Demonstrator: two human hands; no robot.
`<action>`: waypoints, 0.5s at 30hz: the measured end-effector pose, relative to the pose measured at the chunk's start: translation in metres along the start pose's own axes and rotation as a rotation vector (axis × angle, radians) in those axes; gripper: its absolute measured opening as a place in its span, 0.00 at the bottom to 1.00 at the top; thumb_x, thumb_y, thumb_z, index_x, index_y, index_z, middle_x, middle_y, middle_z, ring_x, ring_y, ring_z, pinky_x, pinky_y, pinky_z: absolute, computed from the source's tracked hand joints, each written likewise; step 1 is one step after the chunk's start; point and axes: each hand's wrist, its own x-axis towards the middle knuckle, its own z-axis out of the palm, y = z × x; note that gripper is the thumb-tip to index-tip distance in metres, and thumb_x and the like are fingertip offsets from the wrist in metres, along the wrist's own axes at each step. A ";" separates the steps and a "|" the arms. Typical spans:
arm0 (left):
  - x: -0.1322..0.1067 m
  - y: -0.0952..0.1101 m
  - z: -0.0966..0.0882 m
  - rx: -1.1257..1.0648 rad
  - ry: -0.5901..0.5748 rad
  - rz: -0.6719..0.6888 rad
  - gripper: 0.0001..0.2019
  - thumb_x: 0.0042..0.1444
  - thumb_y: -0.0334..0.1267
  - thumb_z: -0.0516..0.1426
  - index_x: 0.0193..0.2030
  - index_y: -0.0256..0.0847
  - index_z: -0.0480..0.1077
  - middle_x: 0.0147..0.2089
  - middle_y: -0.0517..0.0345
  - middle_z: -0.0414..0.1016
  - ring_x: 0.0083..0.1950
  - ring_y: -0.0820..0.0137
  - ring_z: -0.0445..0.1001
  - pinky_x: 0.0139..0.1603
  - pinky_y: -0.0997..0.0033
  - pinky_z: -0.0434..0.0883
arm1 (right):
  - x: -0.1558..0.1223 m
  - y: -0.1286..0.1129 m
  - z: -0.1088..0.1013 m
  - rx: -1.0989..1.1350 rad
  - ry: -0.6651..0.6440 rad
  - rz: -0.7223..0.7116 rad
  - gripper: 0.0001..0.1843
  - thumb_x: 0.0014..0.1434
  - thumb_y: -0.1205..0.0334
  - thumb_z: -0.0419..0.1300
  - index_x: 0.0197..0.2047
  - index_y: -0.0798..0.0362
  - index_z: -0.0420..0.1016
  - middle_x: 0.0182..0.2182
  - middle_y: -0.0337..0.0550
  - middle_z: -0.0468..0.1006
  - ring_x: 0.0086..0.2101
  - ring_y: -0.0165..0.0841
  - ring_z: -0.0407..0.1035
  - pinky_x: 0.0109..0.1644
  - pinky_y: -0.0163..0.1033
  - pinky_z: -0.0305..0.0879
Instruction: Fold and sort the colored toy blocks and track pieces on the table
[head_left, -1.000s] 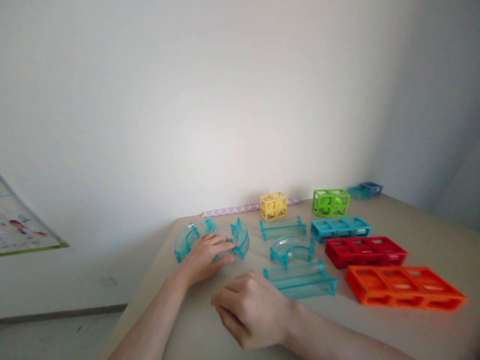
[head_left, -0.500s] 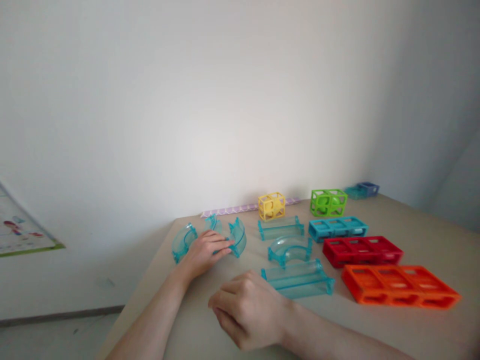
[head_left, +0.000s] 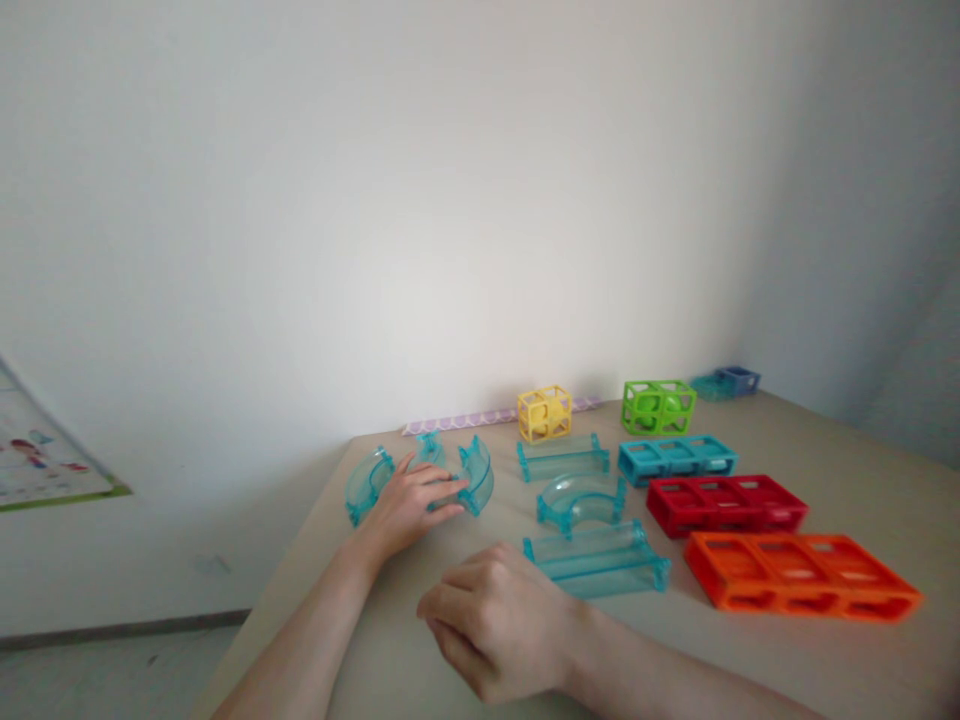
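Observation:
Over the far left of the table, my left hand [head_left: 416, 505] is open, its fingers stretched apart. It lies among clear blue curved track pieces: one on the left [head_left: 369, 485], one behind the fingers [head_left: 429, 449], and one on the right [head_left: 477, 476] by the fingertips. The hand covers part of them, and I cannot tell how firmly it touches any. Nearer to me, my right hand [head_left: 499, 625] is curled into a fist close to the tabletop, with nothing showing in it. Just beyond its wrist lies a clear blue straight track [head_left: 600, 562].
Another curved track [head_left: 577, 498] and a straight track [head_left: 562, 458] lie mid-table. To the right are orange [head_left: 799, 572], red [head_left: 724, 503] and blue [head_left: 675, 458] open frames. A yellow frame [head_left: 544, 414] and a green frame [head_left: 658, 407] hold balls near the wall.
The fingers of my left hand have spread and lifted slightly over the curved pieces. My right fist stays in place, and the blocks and tracks have not moved.

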 end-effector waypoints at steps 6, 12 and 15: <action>0.002 0.007 -0.002 -0.005 0.089 0.019 0.13 0.59 0.43 0.58 0.51 0.51 0.74 0.46 0.58 0.78 0.49 0.66 0.74 0.63 0.53 0.60 | -0.002 -0.003 0.001 -0.006 0.005 -0.013 0.05 0.56 0.65 0.54 0.32 0.51 0.70 0.22 0.36 0.73 0.22 0.28 0.64 0.25 0.36 0.49; -0.005 0.016 -0.008 -0.048 0.502 -0.057 0.09 0.59 0.34 0.55 0.42 0.43 0.76 0.33 0.55 0.76 0.38 0.68 0.72 0.44 0.64 0.70 | 0.020 0.002 -0.026 -0.071 0.158 0.267 0.09 0.62 0.67 0.50 0.39 0.54 0.71 0.29 0.42 0.76 0.30 0.31 0.70 0.34 0.34 0.59; -0.009 0.014 -0.010 -0.055 0.629 -0.107 0.08 0.59 0.32 0.54 0.38 0.42 0.75 0.29 0.55 0.74 0.33 0.68 0.70 0.39 0.66 0.70 | 0.065 0.040 -0.047 -0.255 0.037 0.486 0.14 0.66 0.67 0.46 0.52 0.53 0.68 0.43 0.47 0.76 0.42 0.33 0.71 0.45 0.36 0.63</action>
